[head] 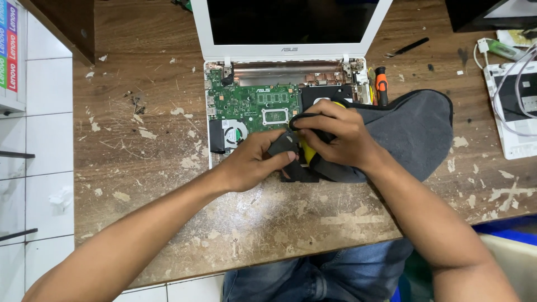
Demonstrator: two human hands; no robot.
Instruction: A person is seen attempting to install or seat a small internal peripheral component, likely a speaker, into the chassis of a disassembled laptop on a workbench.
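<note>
A white laptop (pixel 201 33) lies open on the worn wooden table (pixel 140 168), its keyboard cover off, showing a green circuit board (pixel 246 103) and a small fan (pixel 235 134). Over its lower right lies a dark grey cloth pouch (pixel 414 128) with black edging. My left hand (pixel 254 162) grips the black edge of the pouch's mouth. My right hand (pixel 335 134) is closed on the same opening, around a yellow object (pixel 306 152) that is mostly hidden inside.
An orange-handled screwdriver (pixel 381 84) stands by the laptop's right hinge. A black tool (pixel 408 46) lies at the back right. A white device with cables (pixel 512 106) sits at the right edge. White tiled floor (pixel 39 168) is at left.
</note>
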